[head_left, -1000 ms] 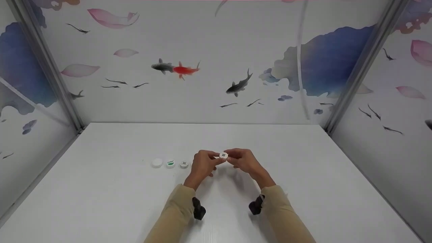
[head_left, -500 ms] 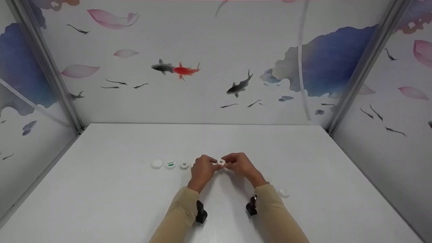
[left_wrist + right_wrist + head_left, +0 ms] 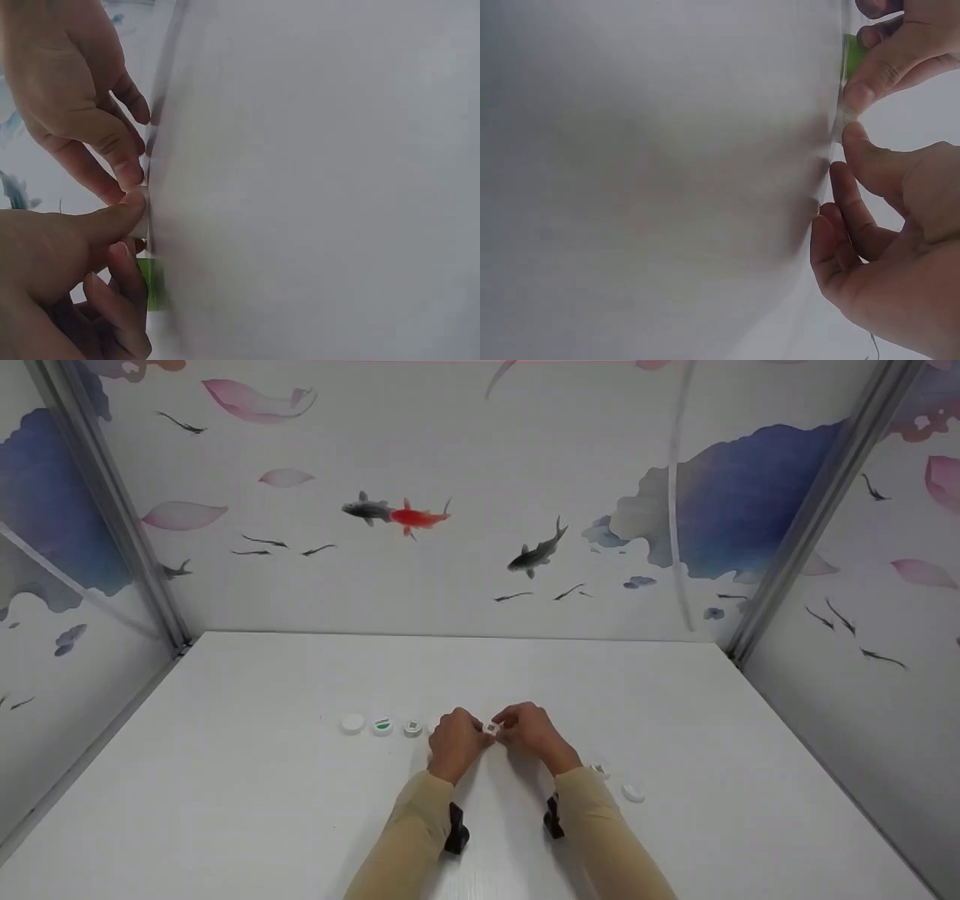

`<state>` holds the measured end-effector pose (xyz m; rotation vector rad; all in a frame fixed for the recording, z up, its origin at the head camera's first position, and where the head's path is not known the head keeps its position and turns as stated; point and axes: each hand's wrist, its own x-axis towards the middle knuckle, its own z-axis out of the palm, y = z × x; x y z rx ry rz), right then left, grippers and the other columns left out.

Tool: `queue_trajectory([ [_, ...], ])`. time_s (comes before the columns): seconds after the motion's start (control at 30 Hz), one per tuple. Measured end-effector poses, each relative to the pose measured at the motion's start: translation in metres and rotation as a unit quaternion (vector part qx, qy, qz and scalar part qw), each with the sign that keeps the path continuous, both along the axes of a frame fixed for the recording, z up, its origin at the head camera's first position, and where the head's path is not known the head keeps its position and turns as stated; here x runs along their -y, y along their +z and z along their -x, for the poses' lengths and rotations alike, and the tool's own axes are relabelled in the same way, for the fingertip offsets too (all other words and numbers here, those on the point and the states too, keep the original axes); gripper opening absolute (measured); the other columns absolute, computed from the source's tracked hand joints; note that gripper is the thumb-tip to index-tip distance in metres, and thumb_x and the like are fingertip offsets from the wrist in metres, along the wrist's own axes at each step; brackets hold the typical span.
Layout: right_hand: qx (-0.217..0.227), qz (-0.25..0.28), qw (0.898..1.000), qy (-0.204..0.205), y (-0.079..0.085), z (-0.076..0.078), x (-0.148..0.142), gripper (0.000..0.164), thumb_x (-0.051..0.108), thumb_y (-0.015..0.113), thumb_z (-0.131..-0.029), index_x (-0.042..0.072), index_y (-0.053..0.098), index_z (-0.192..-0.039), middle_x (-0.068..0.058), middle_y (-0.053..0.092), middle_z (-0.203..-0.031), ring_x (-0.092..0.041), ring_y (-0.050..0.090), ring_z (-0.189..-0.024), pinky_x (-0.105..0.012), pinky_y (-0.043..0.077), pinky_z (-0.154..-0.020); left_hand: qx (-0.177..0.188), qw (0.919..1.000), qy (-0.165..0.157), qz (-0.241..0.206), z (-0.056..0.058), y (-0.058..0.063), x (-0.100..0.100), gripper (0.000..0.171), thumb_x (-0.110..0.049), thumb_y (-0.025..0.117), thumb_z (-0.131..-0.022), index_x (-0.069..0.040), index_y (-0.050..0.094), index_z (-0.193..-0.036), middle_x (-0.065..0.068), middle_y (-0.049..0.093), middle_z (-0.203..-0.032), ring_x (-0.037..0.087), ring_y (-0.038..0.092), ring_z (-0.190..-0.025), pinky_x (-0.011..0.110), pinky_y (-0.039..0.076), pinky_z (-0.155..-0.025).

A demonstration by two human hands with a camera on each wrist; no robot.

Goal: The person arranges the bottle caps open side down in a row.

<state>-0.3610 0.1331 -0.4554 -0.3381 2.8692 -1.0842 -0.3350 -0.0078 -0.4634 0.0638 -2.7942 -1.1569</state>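
A small white disc (image 3: 491, 728) with a grey square on its top is between my two hands, low at the white table (image 3: 480, 675). My left hand (image 3: 456, 744) pinches it from the left with thumb and finger. From the right, my right hand (image 3: 534, 737) pinches the same disc. In the left wrist view, the disc's pale edge (image 3: 141, 222) shows between the thumbs. Fingers hide most of it in the right wrist view. Behind the left hand, a green-sided object (image 3: 153, 283) is partly covered.
Left of my hands runs a row: a plain white disc (image 3: 352, 724), a white disc with a green mark (image 3: 382, 726) and a round piece with a grey square (image 3: 412, 728). By the right sleeve lie a white piece (image 3: 599, 770) and a white round one (image 3: 634, 793). Printed walls (image 3: 450, 600) enclose the table.
Both hands have come down and slightly toward me with the white disc, to table level. The two white pieces by the right sleeve have come into view as that arm shifted left.
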Motion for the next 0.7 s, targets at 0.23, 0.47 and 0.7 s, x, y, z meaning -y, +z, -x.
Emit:
queue_trajectory([
  [0.23,0.019,0.016,1.000,0.012,0.014,-0.004,-0.018,0.025,0.005,0.071,-0.091,0.003,0.074,-0.115,-0.016,0.071,-0.113,-0.028,0.066,-0.103,-0.039,0.056,-0.087,0.039,0.9989,-0.024,0.005,-0.006,0.019,0.005,0.029,-0.019,0.080,-0.085,-0.001,0.076,-0.108,0.012,0.077,-0.101,0.021,0.072,-0.076,0.037,0.057,-0.074],
  [0.47,0.014,0.025,0.999,0.039,0.051,-0.024,-0.065,0.028,0.013,0.067,-0.096,0.005,0.070,-0.123,-0.018,0.068,-0.125,-0.030,0.065,-0.112,-0.044,0.057,-0.093,0.067,0.9928,-0.098,-0.009,-0.021,0.056,0.009,0.035,-0.023,0.079,-0.087,-0.004,0.073,-0.116,0.011,0.076,-0.096,0.012,0.066,-0.061,0.023,0.052,-0.051],
  [0.7,-0.021,0.022,0.998,0.050,0.069,-0.053,-0.124,0.032,0.021,0.066,-0.097,0.006,0.068,-0.126,-0.019,0.065,-0.129,-0.034,0.062,-0.116,-0.045,0.057,-0.092,0.049,0.9753,-0.212,-0.038,-0.032,0.071,0.001,0.040,-0.022,0.077,-0.089,-0.007,0.069,-0.125,0.011,0.074,-0.105,0.015,0.068,-0.074,0.027,0.059,-0.056],
])
